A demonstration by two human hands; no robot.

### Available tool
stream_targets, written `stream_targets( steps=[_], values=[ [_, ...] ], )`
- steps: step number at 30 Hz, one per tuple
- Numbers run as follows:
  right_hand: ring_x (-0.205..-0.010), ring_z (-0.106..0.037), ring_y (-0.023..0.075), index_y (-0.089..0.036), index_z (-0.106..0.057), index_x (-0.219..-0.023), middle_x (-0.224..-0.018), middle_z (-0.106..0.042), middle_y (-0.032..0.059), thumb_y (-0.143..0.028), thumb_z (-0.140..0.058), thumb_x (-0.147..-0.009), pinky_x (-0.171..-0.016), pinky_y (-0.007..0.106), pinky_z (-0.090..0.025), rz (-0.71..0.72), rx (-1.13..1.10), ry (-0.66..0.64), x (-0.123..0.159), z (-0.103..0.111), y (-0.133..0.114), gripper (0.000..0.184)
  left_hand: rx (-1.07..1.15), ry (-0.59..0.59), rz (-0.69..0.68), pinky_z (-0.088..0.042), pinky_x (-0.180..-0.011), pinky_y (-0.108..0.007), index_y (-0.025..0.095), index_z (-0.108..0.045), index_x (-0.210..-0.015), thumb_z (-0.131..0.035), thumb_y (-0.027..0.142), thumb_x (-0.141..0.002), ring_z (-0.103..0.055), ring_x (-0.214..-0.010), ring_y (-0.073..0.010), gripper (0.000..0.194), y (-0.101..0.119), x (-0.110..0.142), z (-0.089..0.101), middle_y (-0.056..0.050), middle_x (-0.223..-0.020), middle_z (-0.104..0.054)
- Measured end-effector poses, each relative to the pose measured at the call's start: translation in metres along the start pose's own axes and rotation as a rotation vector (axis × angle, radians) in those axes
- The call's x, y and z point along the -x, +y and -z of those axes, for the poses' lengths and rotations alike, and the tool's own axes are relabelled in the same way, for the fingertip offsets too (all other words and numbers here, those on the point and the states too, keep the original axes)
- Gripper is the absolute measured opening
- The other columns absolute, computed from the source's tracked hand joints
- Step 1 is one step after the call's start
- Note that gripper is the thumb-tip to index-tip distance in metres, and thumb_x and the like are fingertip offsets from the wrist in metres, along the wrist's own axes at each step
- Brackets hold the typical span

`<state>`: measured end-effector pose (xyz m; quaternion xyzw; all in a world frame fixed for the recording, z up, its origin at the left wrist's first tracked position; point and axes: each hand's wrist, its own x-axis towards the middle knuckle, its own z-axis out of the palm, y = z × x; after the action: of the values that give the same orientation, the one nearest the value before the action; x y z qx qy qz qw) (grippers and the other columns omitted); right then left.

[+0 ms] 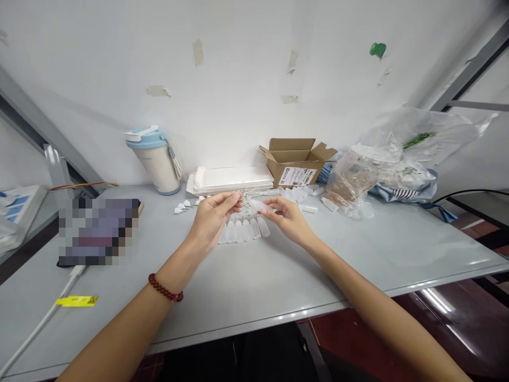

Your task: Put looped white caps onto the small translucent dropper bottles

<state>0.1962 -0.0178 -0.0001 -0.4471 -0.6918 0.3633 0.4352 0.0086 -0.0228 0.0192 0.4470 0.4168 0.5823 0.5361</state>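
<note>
My left hand (212,217) is closed in a pinch, with thin white plastic strands (246,197) at its fingertips. Between the thumb and fingers of my right hand (289,216) is a small translucent plastic piece (259,206), its tip pointing at those strands. Whether the two touch I cannot tell. Just below both hands, a fan-like row of frosted plastic tabs (240,232) lies on the table. Small white tooth-like pieces on stems (183,206) lie left of my left hand. More loose translucent pieces (292,194) lie behind my right hand.
On the grey table (254,286), white flat trays (233,178) and an open cardboard box (296,164) stand against the wall. A cream tumbler (157,162) and a blurred-out device (101,232) with a white cable (43,318) are left. Plastic bags (353,178) sit right.
</note>
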Motion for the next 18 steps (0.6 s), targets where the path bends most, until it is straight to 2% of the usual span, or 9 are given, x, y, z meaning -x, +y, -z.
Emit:
stream_targets(
  steps=[4, 8, 13, 18],
  values=[
    [-0.090, -0.063, 0.0188, -0.018, -0.061, -0.096, -0.097, -0.068, 0.0067, -0.036, -0.061, -0.080, -0.076, 0.032, -0.047, 0.047, 0.012, -0.028, 0.0011, -0.0011, -0.0021, 0.024, 0.017, -0.107, 0.112, -0.050, -0.074, -0.028, 0.012, -0.071, -0.076, -0.076, 0.028, -0.067, -0.060, -0.070, -0.0119, 0.019, -0.0029, 0.0009, 0.0012, -0.005, -0.079, -0.069],
    [-0.091, -0.062, 0.0187, -0.017, -0.063, -0.095, -0.098, -0.068, 0.0069, -0.035, -0.061, -0.080, -0.077, 0.032, -0.047, 0.052, 0.024, -0.054, 0.0019, -0.0024, -0.0025, 0.023, 0.036, -0.087, 0.157, -0.049, -0.066, -0.025, 0.012, -0.067, -0.081, -0.075, 0.021, -0.065, -0.060, -0.065, -0.0108, 0.020, -0.0061, 0.0023, 0.0004, -0.004, -0.072, -0.068],
    [-0.090, -0.063, 0.0190, -0.016, -0.062, -0.096, -0.097, -0.068, 0.0074, -0.035, -0.063, -0.079, -0.076, 0.032, -0.046, 0.034, -0.003, -0.086, 0.0026, -0.0013, -0.0032, 0.025, -0.030, -0.065, 0.104, -0.048, -0.059, -0.023, 0.013, -0.064, -0.079, -0.074, 0.024, -0.065, -0.058, -0.061, -0.0098, 0.020, -0.0052, 0.0047, -0.0036, 0.000, -0.065, -0.064],
    [-0.089, -0.064, 0.0199, -0.016, -0.062, -0.097, -0.094, -0.069, 0.0081, -0.037, -0.063, -0.078, -0.075, 0.032, -0.047, -0.019, -0.090, -0.122, 0.0038, 0.0000, -0.0064, 0.028, -0.162, -0.055, 0.010, -0.048, -0.058, -0.023, 0.013, -0.068, -0.074, -0.071, 0.034, -0.070, -0.056, -0.063, -0.0098, 0.021, -0.0080, 0.0064, -0.0042, -0.001, -0.072, -0.063]
  ],
)
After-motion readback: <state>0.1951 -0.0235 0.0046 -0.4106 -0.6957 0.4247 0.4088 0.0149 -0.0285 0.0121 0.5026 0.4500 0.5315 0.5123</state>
